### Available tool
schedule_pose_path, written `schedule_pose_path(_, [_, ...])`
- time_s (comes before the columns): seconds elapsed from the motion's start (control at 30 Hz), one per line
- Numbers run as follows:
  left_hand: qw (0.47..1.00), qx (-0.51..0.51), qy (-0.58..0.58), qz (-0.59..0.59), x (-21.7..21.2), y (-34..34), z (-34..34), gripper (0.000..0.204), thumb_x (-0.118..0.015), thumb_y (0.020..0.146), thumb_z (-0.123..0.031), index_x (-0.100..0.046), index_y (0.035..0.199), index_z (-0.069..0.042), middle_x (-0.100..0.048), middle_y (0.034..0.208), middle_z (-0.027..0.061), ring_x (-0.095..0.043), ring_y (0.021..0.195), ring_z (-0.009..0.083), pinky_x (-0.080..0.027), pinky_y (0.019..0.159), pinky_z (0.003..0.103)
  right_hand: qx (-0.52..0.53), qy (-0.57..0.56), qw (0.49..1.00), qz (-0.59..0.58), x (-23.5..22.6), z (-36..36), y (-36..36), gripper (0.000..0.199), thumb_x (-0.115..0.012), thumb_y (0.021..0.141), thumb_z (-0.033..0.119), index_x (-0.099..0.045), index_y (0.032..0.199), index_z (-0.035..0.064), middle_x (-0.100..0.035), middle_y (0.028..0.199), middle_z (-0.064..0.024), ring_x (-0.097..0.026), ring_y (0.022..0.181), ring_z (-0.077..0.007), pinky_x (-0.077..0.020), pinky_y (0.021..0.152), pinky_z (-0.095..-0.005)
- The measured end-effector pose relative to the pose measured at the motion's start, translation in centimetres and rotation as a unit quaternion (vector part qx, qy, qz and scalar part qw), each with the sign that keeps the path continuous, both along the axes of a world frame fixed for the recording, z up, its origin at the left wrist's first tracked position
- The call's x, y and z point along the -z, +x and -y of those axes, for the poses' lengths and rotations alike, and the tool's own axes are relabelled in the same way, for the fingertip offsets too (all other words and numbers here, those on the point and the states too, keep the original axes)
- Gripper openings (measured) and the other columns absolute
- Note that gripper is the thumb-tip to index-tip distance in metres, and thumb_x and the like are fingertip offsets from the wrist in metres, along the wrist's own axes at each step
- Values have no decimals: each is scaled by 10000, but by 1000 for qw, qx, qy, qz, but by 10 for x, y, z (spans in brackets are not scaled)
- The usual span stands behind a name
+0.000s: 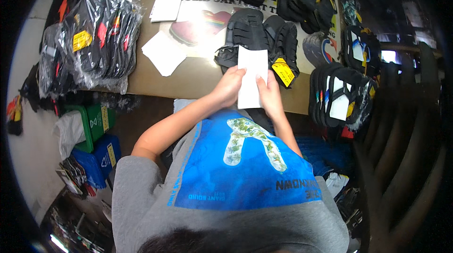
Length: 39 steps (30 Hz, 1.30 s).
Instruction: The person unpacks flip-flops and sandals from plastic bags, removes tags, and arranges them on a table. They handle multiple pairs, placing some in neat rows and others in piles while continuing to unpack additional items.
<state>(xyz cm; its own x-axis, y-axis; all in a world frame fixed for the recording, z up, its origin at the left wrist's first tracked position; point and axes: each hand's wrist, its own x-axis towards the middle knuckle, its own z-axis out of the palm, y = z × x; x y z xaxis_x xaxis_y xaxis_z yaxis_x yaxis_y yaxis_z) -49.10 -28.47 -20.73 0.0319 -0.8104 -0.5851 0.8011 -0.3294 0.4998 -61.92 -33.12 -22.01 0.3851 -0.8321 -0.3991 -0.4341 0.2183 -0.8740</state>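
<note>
A white strip of paper (252, 71), which looks folded, is held upright between my two hands in front of my chest. My left hand (229, 87) pinches its left edge, while my right hand (271, 95) grips the right edge with the thumb lying on top. Just beyond the paper lies a pair of black strappy sandals (245, 29) on the table; the paper covers part of them. From the right sandal hangs a yellow tag (284, 72), close to my right fingers.
Two piles of white paper, a stack (167, 4) and a fanned heap (163, 54), lie left on the table (151, 77). Plastic-wrapped sandals (101, 36) fill the left end. More black sandals (339, 93) stand at right. Green (96, 123) and blue bins (104, 158) are below left.
</note>
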Motion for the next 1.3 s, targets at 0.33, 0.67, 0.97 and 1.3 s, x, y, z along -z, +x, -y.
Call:
schedule_pose_path(0.33, [971,225,-47,-70,-16,-4,62,472,-334,941,-398,-529,1035,22,-602,957,145,-568,885,213,-423,827,358,-61,-15,998,-29,-36,15,-21,465,-462,875,177,-387,1292,-14,-519,1115,-199,-512,1060,-256,-389,902,-328])
schedule_pose_path(0.67, [990,53,-58,-114,27,-33,62,575,-324,957,-341,-175,1370,30,-248,1411,145,-251,1289,207,-187,1061,295,-73,-174,981,-47,-2,24,-6,458,-416,870,186,-384,1273,-31,-510,1091,-241,-513,1018,-329,-379,906,-359])
schedule_pose_path(0.97, [636,271,-295,659,34,29,74,240,-503,780,-176,-696,864,-59,-521,1203,151,-471,1089,323,-358,955,378,-7,-15,994,-104,-27,46,-36,344,-370,837,49,-492,1154,-3,-610,844,-125,-588,732,-210,-458,693,-325])
schedule_pose_path(1.3, [376,303,-346,805,46,41,94,291,-553,700,-113,-663,970,-102,-568,1056,45,-530,934,244,-473,783,331,-283,-225,784,-505,-17,22,41,413,-466,779,93,-490,1177,-17,-558,911,-269,-599,791,-371,-504,684,-437])
